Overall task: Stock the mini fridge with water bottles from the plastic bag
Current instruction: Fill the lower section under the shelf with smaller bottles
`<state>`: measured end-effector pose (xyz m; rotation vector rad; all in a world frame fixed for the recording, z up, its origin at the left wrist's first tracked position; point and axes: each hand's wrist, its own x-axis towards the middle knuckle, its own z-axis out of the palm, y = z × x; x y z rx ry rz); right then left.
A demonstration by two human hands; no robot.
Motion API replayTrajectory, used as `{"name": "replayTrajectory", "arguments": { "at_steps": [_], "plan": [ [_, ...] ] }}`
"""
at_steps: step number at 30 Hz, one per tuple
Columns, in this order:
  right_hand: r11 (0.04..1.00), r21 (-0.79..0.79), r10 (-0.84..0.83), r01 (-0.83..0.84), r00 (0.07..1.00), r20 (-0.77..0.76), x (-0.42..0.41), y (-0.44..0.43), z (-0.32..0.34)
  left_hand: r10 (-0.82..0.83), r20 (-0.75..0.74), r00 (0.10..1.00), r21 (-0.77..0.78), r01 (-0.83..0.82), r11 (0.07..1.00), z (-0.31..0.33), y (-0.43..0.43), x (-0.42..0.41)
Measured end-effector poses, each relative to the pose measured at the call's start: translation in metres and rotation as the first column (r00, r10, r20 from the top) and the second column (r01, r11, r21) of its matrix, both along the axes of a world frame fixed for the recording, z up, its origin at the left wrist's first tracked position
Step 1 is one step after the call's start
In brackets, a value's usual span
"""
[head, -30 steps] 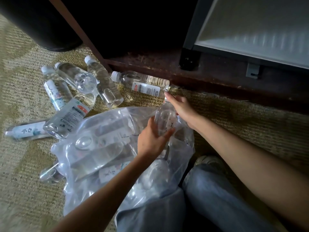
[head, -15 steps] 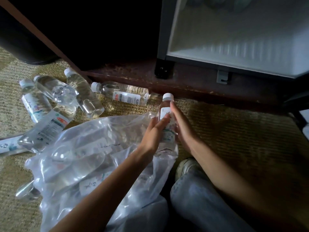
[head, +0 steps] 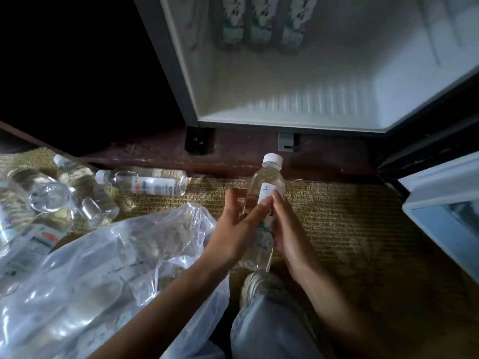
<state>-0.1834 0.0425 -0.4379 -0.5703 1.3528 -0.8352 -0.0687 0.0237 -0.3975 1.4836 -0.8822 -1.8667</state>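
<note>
Holds one water bottle upright, white cap on top, above the carpet at centre, just near of the open mini fridge. Curls left hand round the bottle's left side, thumb across the label. Cups right hand against the right side, fingers wrapped over the label. Shows three bottles in a row at the far back of the fridge. Shows the plastic bag near left, with loose bottles lying beyond it.
</note>
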Motion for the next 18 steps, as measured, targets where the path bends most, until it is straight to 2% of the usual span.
{"name": "replayTrajectory", "arguments": {
  "at_steps": [5, 9, 13, 15, 18],
  "plan": [
    [0.992, -0.124, -0.018, 0.008, 0.997, -0.078, -0.030, -0.024, 0.025, -0.117, 0.164, 0.979, -0.217, 0.152, 0.964, 0.015, -0.028, -0.013],
    [0.970, -0.244, -0.038, 0.017, 0.996, -0.080, -0.049, -0.054, 0.041, -0.208, 0.099, 0.973, -0.277, 0.228, 0.934, 0.025, -0.060, -0.023],
    [0.934, -0.357, -0.034, 0.006, 0.997, -0.070, -0.069, -0.085, 0.061, -0.311, 0.065, 0.948, -0.408, 0.310, 0.859, 0.033, -0.090, -0.034],
    [0.904, -0.427, -0.026, -0.011, 0.996, -0.081, -0.077, -0.100, 0.070, -0.300, 0.086, 0.950, -0.451, 0.306, 0.839, 0.036, -0.105, -0.041],
    [0.825, -0.561, -0.046, -0.069, 0.981, -0.188, -0.088, -0.123, 0.080, -0.161, 0.201, 0.966, -0.557, 0.247, 0.793, 0.034, -0.129, -0.053]
  ]
}}
